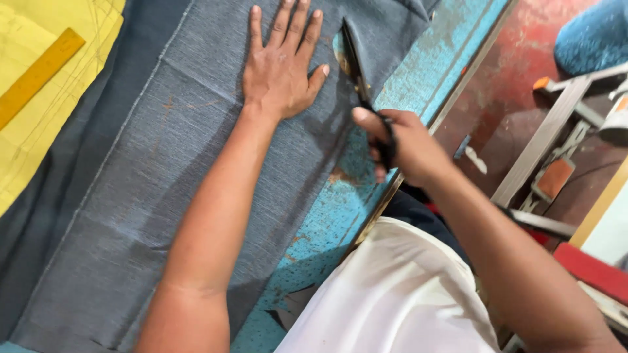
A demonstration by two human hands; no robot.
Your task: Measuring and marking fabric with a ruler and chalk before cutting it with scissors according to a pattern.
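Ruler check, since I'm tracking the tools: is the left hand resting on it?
No, the left hand lies flat on the grey cloth, while the ruler sits apart on yellow paper.

Left hand flat on grey fabric, right hand gripping black scissors, turquoise table
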